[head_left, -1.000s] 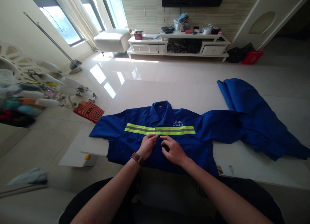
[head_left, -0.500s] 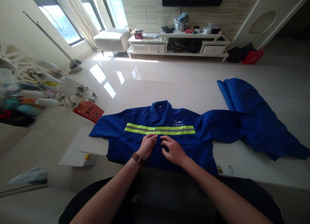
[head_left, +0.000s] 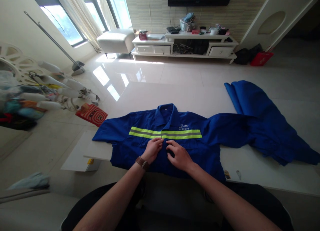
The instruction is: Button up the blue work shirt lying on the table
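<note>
A blue work jacket [head_left: 205, 157] lies spread with its collar away from me, a yellow-green and grey band [head_left: 181, 134] across the chest. My left hand [head_left: 153, 150], with a brown watch strap at the wrist, pinches the jacket's front edge just below the band. Close by on the right, my right hand [head_left: 178, 154] rests on the jacket front, fingers curled with thumb and forefinger apart; nothing shows between them. The jacket's right-hand sleeve reaches to a heap of blue cloth [head_left: 270, 124].
The white table [head_left: 250, 164] carries two small items near its front edge. Left of it are a red paper bag [head_left: 92, 114] and a machine with white thread cones [head_left: 71, 91]. A low white cabinet [head_left: 152, 50] stands at the far wall.
</note>
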{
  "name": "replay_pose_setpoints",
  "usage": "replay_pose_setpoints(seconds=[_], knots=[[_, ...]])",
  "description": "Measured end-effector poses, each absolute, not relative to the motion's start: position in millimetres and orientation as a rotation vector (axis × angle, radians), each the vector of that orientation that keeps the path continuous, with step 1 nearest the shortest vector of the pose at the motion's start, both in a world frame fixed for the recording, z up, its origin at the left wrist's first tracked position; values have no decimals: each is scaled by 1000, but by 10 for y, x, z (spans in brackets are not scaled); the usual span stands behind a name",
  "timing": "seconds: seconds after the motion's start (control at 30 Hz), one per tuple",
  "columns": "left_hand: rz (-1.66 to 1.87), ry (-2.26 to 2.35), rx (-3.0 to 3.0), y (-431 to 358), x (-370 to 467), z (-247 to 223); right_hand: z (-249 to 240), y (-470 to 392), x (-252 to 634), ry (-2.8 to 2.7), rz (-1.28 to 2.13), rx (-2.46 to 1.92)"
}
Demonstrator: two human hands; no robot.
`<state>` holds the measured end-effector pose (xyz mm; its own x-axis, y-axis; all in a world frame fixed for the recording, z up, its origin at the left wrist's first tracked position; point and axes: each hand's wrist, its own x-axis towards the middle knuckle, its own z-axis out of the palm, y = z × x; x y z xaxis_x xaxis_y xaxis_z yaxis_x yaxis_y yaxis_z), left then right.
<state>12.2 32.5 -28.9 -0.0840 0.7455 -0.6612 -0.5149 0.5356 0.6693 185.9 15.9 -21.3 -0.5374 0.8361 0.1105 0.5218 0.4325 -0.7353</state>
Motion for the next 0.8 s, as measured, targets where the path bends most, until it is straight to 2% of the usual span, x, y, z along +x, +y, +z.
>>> replay_pose_setpoints(seconds=[0.27, 0.8], knots=[[1086, 1309, 301, 310, 147, -282, -199, 149, 1852, -2209, 897, -1164], [1077, 1303, 353, 290, 148, -262, -293, 194, 1821, -1940, 1135, -1158]])
